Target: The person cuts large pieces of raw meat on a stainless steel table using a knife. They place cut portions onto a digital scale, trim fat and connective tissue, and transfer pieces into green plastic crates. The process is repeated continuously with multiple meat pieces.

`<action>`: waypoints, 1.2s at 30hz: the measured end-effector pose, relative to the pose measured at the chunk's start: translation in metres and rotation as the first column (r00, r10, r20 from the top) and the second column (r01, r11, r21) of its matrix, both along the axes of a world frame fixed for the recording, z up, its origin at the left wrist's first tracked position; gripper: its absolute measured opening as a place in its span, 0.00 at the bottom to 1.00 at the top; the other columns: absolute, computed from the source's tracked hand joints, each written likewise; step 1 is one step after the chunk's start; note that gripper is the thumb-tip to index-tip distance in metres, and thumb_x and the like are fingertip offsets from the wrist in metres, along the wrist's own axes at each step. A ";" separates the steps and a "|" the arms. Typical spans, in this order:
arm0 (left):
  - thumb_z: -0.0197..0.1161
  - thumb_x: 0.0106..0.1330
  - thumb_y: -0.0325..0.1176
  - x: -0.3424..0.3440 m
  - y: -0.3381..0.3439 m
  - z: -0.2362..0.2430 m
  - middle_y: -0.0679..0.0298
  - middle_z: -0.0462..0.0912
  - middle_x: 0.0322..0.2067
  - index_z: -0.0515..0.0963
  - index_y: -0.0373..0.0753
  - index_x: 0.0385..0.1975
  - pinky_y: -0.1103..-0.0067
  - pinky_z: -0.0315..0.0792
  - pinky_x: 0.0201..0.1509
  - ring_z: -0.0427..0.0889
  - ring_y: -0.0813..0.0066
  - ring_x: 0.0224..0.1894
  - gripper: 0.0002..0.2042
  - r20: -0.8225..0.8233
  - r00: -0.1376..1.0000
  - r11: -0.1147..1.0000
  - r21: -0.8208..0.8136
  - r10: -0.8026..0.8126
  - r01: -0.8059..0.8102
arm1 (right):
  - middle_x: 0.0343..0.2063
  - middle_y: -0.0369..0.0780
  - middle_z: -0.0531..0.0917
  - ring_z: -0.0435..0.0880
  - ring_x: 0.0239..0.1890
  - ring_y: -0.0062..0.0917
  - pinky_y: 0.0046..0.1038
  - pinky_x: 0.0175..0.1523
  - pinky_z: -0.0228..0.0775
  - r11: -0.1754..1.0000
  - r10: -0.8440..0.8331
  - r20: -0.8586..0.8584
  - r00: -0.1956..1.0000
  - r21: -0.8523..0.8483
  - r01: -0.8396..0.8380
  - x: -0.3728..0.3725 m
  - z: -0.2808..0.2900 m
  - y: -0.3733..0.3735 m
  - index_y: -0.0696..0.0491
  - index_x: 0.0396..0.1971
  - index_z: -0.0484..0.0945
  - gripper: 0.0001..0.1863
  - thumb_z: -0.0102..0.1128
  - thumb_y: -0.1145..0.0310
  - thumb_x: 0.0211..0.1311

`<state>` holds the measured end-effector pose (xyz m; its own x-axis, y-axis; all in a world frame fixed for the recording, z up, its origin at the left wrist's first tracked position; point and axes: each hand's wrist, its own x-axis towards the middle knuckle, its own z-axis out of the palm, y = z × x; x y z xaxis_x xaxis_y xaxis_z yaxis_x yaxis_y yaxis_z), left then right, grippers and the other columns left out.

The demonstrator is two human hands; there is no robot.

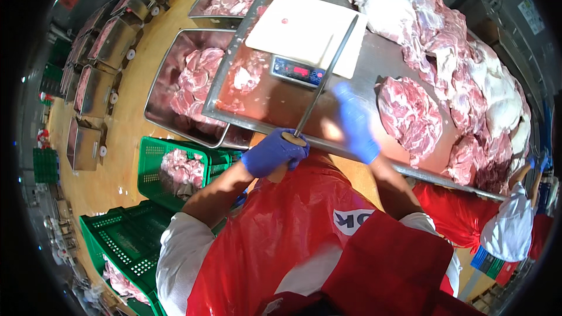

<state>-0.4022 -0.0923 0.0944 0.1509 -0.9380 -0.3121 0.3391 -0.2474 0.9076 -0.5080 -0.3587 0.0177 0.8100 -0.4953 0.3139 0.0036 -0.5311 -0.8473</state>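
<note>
My left hand [274, 152], in a blue glove, is closed around the wooden handle of a sharpening steel [335, 61]. The long dark rod slants up and to the right, over a digital scale [282, 68] with a lit red display and across a white cutting board [287, 20]. To the right of the rod is my right hand [356, 123], also blue-gloved and smeared by motion. A pale blur shows beside its fingers, and what it may hold cannot be made out. A large boneless cut of raw meat [410, 118] lies on the metal table right of that hand.
Big raw meat pieces [462, 76] are heaped along the table's right side. Steel tubs [161, 102] of meat stand left of the table [266, 118]. Green crates [151, 167] with meat sit at my lower left. A co-worker in a white sleeve [509, 231] stands at far right.
</note>
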 end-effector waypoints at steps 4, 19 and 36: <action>0.65 0.61 0.28 0.004 -0.016 0.043 0.67 0.77 0.24 0.78 0.35 0.30 0.81 0.71 0.28 0.75 0.81 0.24 0.04 -0.053 0.998 0.985 0.167 0.045 -0.036 | 0.65 0.52 0.71 0.71 0.67 0.39 0.37 0.69 0.63 0.955 0.030 0.148 0.989 -0.296 0.016 -0.011 -0.033 -0.013 0.60 0.68 0.65 0.26 0.47 0.64 0.75; 0.62 0.65 0.32 0.140 -0.075 -0.070 0.68 0.75 0.22 0.77 0.36 0.34 0.80 0.74 0.29 0.73 0.79 0.22 0.06 -0.256 0.898 0.914 0.293 0.358 -0.281 | 0.60 0.49 0.78 0.81 0.41 0.25 0.27 0.46 0.73 0.971 -0.217 0.111 0.970 -0.077 0.226 -0.026 0.027 -0.009 0.60 0.68 0.66 0.24 0.47 0.71 0.74; 0.63 0.63 0.30 0.090 0.048 -0.076 0.68 0.75 0.15 0.77 0.39 0.20 0.81 0.65 0.19 0.73 0.81 0.16 0.08 0.204 0.829 0.829 0.110 0.521 -0.549 | 0.29 0.44 0.82 0.81 0.29 0.32 0.34 0.36 0.73 0.913 -0.383 -0.006 0.924 -0.154 0.377 -0.081 -0.037 -0.006 0.60 0.52 0.70 0.13 0.46 0.69 0.76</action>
